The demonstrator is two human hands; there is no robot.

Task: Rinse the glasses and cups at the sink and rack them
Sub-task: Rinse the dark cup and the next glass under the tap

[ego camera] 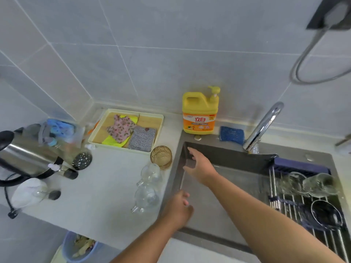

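1. The yellow plastic detergent jug (pixel 200 111), far behind the sink, reads "立白" on its orange label.
2. My right hand (pixel 199 166) reaches over the grey sink's (pixel 209 221) far-left corner, fingers spread, holding nothing.
3. My left hand (pixel 178 207) hovers at the near-left rim, fingers loosely curled and empty.
4. Clear glass cups (pixel 147 199) lie on the counter to the left; other clear glasses (pixel 321 184) sit on the metal rack (pixel 290 207) at right.

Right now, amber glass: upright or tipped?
Upright. The amber glass stands on the counter, its round mouth facing up.
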